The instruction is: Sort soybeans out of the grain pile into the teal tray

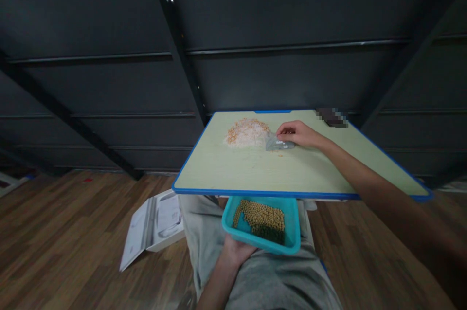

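**Dark wall, wood floor, green worktop: hands at grain pile and tray**

Dark wall fills the top half of the frame; wood floor runs along the btm. The green worktop, blue-edged, sits ctr-right.

Step in hand, as I read it: picking yellow beans out of the pile w/ the scoop.
- right hand, upper ctr of frame, is closed on a small clear scoop, fingers pinching its back end. Its front lip touches the right side of the grain pile.
- To do it well, prob.: keep the lip flat on the worktop, take thin passes, and don't plough, or white grain comes along too.
- A few stray beans lie just below the scoop; worth gathering before they roll.
- left hand, btm ctr, grips the teal tray from beneath, over the lap. The tray's far rim is tucked under the worktop's near edge; keeping it level there seems wise.

Containers:
- teal tray: yellow beans, approx one layer, bunched ctr-left, bare floor at the right.
- clear scoop: contents can't be made out.
- white box, open on the floor at lower left: looks like moulded inserts inside, nothing else discernible.

Blurred dark object at the worktop's upper right corner, well apart from the pile.
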### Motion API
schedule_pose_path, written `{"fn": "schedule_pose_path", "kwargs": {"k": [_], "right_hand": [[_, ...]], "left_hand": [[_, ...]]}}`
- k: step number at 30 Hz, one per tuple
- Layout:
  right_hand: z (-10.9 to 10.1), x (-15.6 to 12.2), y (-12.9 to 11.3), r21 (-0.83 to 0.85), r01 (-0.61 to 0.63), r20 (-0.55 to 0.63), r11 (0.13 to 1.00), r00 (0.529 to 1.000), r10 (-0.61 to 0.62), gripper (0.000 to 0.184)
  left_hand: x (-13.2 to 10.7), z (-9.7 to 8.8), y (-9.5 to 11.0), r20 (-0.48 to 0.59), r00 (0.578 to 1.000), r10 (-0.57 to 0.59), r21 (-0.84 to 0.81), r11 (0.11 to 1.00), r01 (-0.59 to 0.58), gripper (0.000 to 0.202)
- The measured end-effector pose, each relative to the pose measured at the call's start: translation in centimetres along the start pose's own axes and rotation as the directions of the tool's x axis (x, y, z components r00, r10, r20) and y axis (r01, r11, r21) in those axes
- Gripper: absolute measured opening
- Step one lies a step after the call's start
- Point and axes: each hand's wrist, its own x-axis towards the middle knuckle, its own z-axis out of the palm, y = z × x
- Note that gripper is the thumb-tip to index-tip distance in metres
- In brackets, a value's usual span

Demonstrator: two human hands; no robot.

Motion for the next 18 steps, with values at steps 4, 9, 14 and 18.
{"fn": "schedule_pose_path", "kwargs": {"k": [4, 9, 14, 18], "right_hand": [[-1.0, -0.2, -0.3, 0.005, -0.019, 0.104, 1.0, 0.994, 0.018, 0.021], [-1.1, -0.9, -1.2, 0.068, -0.118, 0.277, 0.991, 0.956, 0.095, 0.03], [0.4, -1.8, -2.8, 0.121, -0.22, 0.44, 0.968, 0.886, 0.146, 0.033], [2.1, -2.4, -4.4, 0.153, -0.269, 0.572, 0.951, 0.809, 0.137, 0.037]], "left_hand": [[1.6, 2.3, -1.0, 0.027, 0.999, -0.025, -0.01, 1.0, 0.026, 0.041], [3.0, 4.0, -1.0, 0.07, 0.997, -0.023, -0.006, 1.0, 0.023, 0.037], [2.9, 4.1, -1.0, 0.066, 0.998, -0.019, -0.004, 1.0, 0.02, 0.037], [2.4, 4.3, -1.2, 0.076, 0.997, 0.0, -0.014, 1.0, 0.001, 0.041]]}}
